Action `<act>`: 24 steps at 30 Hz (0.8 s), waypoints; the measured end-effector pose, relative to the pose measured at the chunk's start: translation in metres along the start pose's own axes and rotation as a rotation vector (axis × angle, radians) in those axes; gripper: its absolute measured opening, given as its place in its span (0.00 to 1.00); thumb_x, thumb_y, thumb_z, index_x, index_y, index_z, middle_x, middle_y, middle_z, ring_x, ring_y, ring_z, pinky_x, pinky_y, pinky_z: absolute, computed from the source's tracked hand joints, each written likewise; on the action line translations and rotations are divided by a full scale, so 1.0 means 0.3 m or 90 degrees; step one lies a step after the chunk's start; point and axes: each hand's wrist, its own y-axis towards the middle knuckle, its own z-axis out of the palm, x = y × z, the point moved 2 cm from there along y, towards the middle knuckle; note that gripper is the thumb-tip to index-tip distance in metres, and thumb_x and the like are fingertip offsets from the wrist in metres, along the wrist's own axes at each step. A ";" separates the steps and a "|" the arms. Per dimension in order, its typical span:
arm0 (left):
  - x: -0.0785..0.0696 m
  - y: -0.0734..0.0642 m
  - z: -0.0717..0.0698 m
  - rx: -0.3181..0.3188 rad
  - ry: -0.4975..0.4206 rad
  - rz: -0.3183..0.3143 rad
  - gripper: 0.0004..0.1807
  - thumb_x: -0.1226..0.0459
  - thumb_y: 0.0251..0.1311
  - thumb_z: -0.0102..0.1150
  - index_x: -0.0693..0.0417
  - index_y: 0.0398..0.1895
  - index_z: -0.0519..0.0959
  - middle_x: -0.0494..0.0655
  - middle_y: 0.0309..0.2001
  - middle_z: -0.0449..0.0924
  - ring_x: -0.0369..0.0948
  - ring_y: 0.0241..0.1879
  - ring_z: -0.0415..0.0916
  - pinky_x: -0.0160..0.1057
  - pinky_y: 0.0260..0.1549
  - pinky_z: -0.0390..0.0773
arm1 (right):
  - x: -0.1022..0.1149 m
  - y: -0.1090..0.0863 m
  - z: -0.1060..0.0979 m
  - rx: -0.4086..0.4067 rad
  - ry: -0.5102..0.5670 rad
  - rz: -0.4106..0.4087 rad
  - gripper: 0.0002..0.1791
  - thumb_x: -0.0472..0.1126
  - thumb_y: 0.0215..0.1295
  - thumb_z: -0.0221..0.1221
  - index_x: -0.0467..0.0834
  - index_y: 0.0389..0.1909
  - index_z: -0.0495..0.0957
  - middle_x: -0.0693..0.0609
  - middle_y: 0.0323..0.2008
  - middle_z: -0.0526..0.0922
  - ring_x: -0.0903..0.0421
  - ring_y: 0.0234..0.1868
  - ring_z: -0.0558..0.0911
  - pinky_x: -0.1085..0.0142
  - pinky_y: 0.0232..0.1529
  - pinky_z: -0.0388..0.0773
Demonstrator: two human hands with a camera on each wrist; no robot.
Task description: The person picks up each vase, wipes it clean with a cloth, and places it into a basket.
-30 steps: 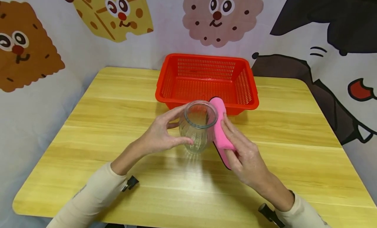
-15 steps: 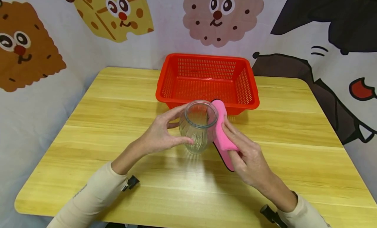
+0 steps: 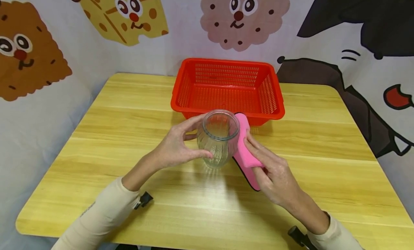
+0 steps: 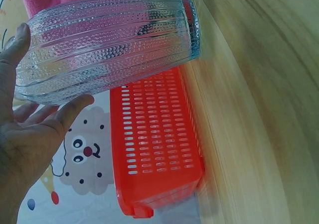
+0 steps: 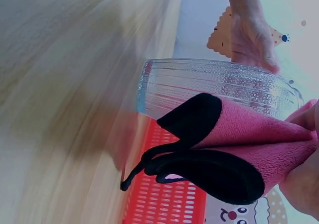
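Observation:
A clear glass vase [image 3: 217, 149], ribbed and dotted with a thick round rim, stands upright just in front of the basket. My left hand [image 3: 176, 144] grips its left side, thumb at the front and fingers behind. On the vase's right side lies a folded pink fleecy cloth [image 3: 244, 149] with black edging. My right hand [image 3: 275, 172] holds this cloth against the glass, pinching the fold between thumb and fingers. In the right wrist view, black ends and a thin black strap [image 5: 134, 176] hang from the cloth [image 5: 259, 129]. Through the glass [image 4: 109, 50], pink shows in the left wrist view.
A red plastic basket [image 3: 226, 115] with slotted walls stands behind the vase, at the back of the wooden table [image 3: 113, 128]. A cloth backdrop [image 3: 181, 23] with cartoon figures hangs right behind the table. Small black devices [image 3: 143, 200] are strapped at both wrists.
My right hand and the pink cloth have slid slightly toward me and to the right along the vase's side. The left hand and the vase have stayed in place.

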 end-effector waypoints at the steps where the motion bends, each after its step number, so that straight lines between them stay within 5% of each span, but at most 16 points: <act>1: 0.000 0.001 -0.001 0.000 0.000 0.001 0.54 0.68 0.42 0.85 0.51 0.75 0.67 0.51 0.69 0.72 0.48 0.64 0.72 0.43 0.54 0.81 | -0.001 0.001 -0.002 0.001 -0.004 -0.005 0.35 0.17 0.51 0.53 0.31 0.65 0.75 0.42 0.68 0.72 0.52 0.41 0.77 0.80 0.16 0.63; 13: -0.005 0.005 -0.005 -0.007 0.006 -0.002 0.54 0.69 0.40 0.85 0.52 0.75 0.67 0.51 0.67 0.74 0.48 0.64 0.73 0.44 0.54 0.81 | -0.004 0.004 -0.002 0.007 0.002 -0.011 0.35 0.16 0.51 0.53 0.31 0.64 0.75 0.40 0.68 0.72 0.53 0.42 0.76 0.79 0.18 0.64; 19: -0.002 -0.001 0.001 -0.010 0.008 0.001 0.54 0.68 0.40 0.85 0.52 0.75 0.67 0.51 0.67 0.74 0.48 0.63 0.73 0.45 0.54 0.80 | -0.004 0.002 0.000 0.001 -0.015 -0.024 0.35 0.17 0.49 0.53 0.31 0.63 0.76 0.41 0.67 0.73 0.50 0.60 0.77 0.77 0.28 0.69; 24: 0.003 -0.001 0.008 -0.011 0.017 -0.003 0.54 0.68 0.41 0.85 0.51 0.75 0.67 0.51 0.68 0.72 0.49 0.63 0.73 0.44 0.54 0.81 | -0.006 -0.001 -0.002 0.000 -0.031 -0.026 0.35 0.17 0.49 0.52 0.31 0.63 0.76 0.42 0.67 0.73 0.45 0.62 0.76 0.76 0.35 0.70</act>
